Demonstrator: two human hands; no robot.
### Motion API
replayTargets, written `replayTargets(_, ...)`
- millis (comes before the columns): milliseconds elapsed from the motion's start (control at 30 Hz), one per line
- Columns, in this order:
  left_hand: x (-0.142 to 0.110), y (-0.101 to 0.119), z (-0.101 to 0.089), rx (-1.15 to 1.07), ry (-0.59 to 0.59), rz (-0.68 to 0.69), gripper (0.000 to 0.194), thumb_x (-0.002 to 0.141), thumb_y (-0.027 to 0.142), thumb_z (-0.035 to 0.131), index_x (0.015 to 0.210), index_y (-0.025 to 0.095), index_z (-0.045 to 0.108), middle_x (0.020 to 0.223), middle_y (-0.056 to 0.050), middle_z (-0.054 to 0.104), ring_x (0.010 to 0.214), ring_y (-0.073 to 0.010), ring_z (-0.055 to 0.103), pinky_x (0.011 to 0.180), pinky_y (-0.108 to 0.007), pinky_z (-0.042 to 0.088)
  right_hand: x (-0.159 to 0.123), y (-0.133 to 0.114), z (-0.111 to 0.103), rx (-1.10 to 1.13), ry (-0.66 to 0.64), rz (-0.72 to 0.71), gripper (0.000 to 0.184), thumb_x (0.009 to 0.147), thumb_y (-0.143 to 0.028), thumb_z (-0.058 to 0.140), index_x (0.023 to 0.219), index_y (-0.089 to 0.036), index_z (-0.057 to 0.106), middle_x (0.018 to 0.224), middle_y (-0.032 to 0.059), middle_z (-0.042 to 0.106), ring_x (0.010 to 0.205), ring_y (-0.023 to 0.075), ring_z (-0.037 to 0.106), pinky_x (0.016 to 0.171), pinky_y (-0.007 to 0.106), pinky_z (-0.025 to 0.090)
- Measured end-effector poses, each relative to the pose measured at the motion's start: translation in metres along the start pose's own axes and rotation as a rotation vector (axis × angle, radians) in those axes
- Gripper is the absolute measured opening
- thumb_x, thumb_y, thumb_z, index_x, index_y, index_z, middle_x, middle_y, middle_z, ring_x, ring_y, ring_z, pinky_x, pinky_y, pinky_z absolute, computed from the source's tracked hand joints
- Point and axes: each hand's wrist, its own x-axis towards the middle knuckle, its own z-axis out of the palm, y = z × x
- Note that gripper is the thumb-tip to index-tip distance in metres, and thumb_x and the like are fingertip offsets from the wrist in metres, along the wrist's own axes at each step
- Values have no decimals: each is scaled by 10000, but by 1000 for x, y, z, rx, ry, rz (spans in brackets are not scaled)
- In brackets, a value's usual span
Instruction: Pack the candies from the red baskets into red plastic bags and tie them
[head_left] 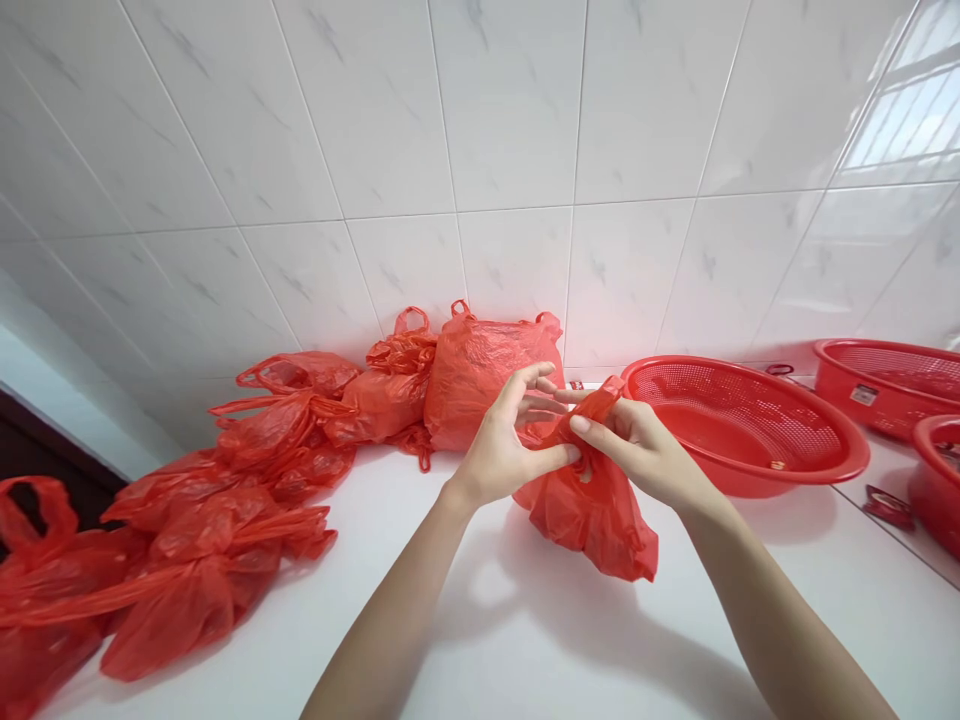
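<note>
In the head view, your left hand (499,450) rests its thumb on a red plastic carrier bag (592,515), with the fingers spread open. Your right hand (637,445) pinches the bag's gathered top between fingers and thumb. The bag hangs over the white countertop (525,640). It is light, soft and slippery; take hold at the gathered top. Bundled red bags (225,520) lie along the tiled wall (487,120), and a red plastic colander (810,470) sits right.

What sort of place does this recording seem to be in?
Most likely a home kitchen, or a similar washing-up area: marble-look white wall tiles rise behind a white countertop, which holds red plastic colanders and a heap of red plastic bags.
</note>
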Motion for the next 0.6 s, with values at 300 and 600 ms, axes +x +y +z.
replayTargets(300,-2,-9,6,-149,-120,-29,957,735,188,841,1521,391,333,1381,-91,544,1260,-283,603,1030,-444,524,-6,-3,-4,-128,-76,-181,278,1010,-399,532,1136,-279,749,1129,69,731,987,245,683,801,347,553)
replayTargets(600,1,-6,3,-68,-286,-97,393,854,147,644,1228,236,726,917,-43,741,786,-185,690,690,-301,577,-8,-4,-5,-330,-24,-252,211,978,-347,593,963,-249,779,839,41,745,730,192,687,612,291,535)
